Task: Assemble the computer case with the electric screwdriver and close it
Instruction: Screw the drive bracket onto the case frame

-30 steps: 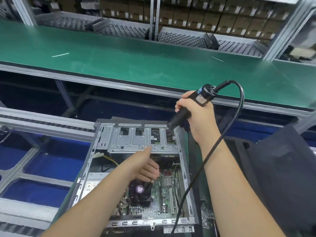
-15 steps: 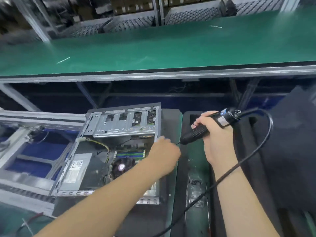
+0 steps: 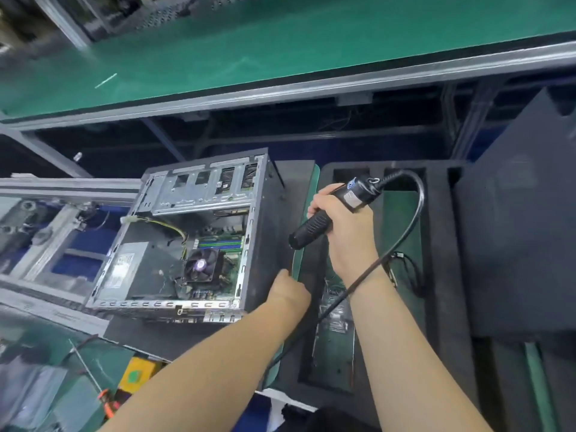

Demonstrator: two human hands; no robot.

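The open grey metal computer case (image 3: 199,238) lies on its side on a black foam pad (image 3: 162,335) on the table, holding a black fan (image 3: 202,265), green board and grey power supply. My left hand (image 3: 288,291) grips its dark right edge. My right hand (image 3: 346,226) grips the black corded electric screwdriver (image 3: 330,213) above a black foam tray (image 3: 436,275).

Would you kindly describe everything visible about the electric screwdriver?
The electric screwdriver is a black, plastic-looking tool with a ribbed lower barrel and a label near its top. It tilts, nose down-left, over the foam tray beside the computer case. The right hand grips its middle; a black cable loops from its top.
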